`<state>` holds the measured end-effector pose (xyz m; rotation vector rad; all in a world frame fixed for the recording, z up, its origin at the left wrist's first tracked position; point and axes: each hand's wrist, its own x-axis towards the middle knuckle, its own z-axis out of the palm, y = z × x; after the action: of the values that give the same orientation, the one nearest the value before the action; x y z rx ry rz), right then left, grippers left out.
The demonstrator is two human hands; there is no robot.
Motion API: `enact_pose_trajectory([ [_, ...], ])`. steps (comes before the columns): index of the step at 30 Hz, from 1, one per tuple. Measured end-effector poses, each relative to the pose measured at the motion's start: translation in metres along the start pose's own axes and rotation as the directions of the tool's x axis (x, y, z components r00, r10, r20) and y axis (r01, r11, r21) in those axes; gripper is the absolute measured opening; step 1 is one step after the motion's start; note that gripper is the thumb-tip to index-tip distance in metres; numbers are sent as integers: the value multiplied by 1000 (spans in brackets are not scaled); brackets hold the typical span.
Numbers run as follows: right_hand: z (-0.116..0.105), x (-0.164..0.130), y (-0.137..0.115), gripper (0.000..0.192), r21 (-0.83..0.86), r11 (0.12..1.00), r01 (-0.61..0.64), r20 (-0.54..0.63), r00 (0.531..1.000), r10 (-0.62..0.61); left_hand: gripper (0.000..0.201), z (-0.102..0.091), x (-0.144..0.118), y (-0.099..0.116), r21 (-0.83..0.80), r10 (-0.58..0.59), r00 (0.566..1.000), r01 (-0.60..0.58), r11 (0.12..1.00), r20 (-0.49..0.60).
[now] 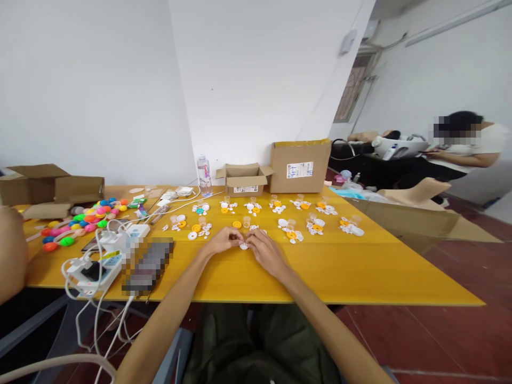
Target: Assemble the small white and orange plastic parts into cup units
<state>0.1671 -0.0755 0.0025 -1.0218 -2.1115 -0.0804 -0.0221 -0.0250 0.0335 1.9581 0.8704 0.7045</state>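
My left hand (226, 239) and my right hand (264, 248) meet low over the middle of the table, fingertips pinched together. Between them is a small white plastic piece (244, 246), round at its lower edge and partly covered by my fingers. Just beyond my hands lie a yellow disc (237, 224), a clear plastic cup (247, 221) and small white perforated parts (253, 228). To the left of my left hand is a white ring-shaped disc (192, 235) beside another yellow wheel (196, 228).
Similar piles of parts (317, 229) stand in two rows. A bottle (205, 176), a small open carton (245, 181) and a large box (298, 178) line the wall. Leftward are power strips (108, 266), a phone (148, 265) and colourful balls (92, 218). A person (476, 144) sits far right.
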Motion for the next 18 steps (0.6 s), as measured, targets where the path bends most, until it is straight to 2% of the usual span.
enact_pose_trajectory([
  [18,-1,-1,1,22,8,1000,3,3,1000,-3,9,1,2,-6,13,-4,1000,4,1000,13],
])
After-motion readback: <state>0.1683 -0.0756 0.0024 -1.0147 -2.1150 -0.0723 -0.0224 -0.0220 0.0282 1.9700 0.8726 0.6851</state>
